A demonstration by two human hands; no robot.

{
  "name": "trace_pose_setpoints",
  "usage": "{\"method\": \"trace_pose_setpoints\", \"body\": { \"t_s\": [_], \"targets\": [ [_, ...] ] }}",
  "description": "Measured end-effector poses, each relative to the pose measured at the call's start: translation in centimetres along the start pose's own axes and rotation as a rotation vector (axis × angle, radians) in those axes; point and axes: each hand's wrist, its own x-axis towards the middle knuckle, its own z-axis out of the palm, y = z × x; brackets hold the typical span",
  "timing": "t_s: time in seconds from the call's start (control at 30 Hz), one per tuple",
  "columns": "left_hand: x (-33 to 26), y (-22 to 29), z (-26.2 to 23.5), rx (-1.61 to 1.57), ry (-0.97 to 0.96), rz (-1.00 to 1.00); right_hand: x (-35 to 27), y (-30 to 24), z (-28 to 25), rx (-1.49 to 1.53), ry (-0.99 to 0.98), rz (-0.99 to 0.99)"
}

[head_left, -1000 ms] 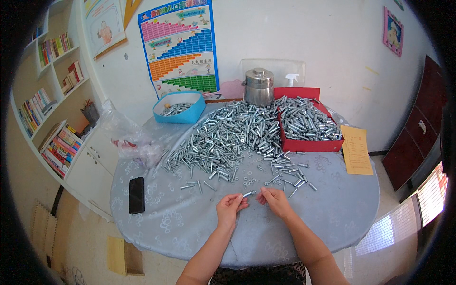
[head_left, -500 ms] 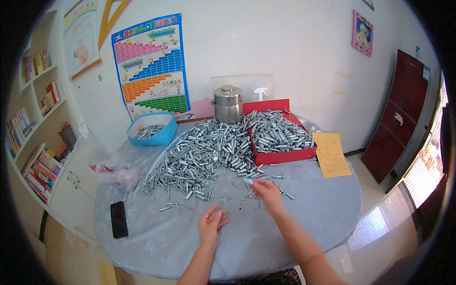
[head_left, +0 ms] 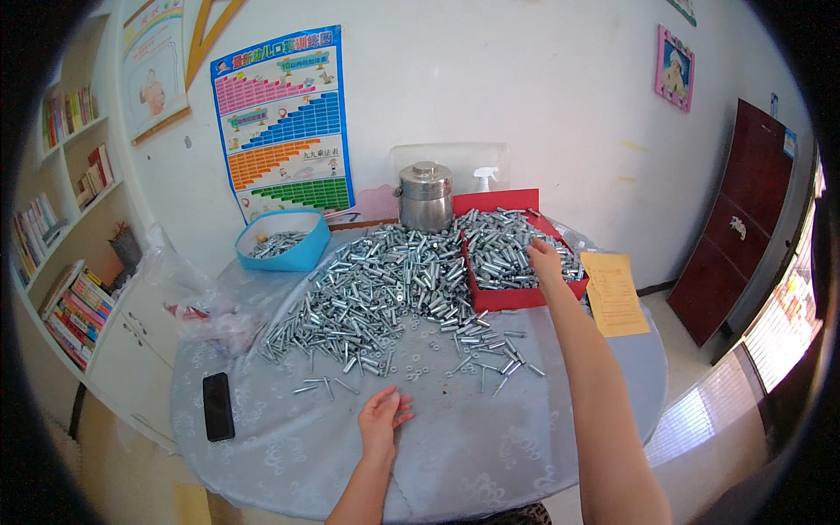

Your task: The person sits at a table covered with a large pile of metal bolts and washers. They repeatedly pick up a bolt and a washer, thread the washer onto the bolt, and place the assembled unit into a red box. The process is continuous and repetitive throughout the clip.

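My right hand [head_left: 544, 261] reaches over the right part of a red box [head_left: 516, 299] heaped with silver metal bolts [head_left: 503, 236]. Its fingers are bent together, and whatever they hold cannot be made out against the bolts. My left hand [head_left: 381, 418] hovers at the near middle of the table, fingers apart and slightly curled, holding nothing. In front of it lie small washers or nuts [head_left: 416, 372] and several loose thin bolts [head_left: 328, 385]. Behind these spreads a large pile of bolts [head_left: 350, 297], reaching the red box's left side. More loose bolts [head_left: 503, 367] lie in front of the box.
A blue fabric bin [head_left: 302, 251] with some metal parts stands at the far left, a steel canister [head_left: 426, 201] at the back. A yellow paper [head_left: 617, 302] lies right of the box. A black phone [head_left: 219, 407] and clear plastic bags [head_left: 206, 306] sit on the left of the grey tablecloth [head_left: 289, 455].
My right hand has moved from the loose parts in front of the pile, far and to the right, over the red box. The left hand has stayed nearly still.
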Motion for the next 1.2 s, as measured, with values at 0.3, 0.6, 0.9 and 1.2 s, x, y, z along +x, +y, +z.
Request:
{"method": "trace_pose_setpoints", "body": {
  "t_s": [0.3,0.6,0.9,1.2],
  "targets": [
    [0.2,-0.3,-0.7,0.023,-0.017,-0.004,-3.7,-0.8,-0.8,-0.155,-0.159,-0.27],
    [0.2,-0.2,-0.4,-0.001,-0.017,-0.028,-14.5,0.4,-2.9,-1.015,-0.689,-0.543],
    [0.3,-0.3,-0.8,-0.011,-0.026,-0.019,-15.6,0.4,-2.2,-1.064,-0.741,-0.483],
    [0.5,-0.7,-1.2,-0.022,-0.047,-0.019,-15.6,1.6,-1.7,-0.969,-0.762,-0.251]
  ]
}}
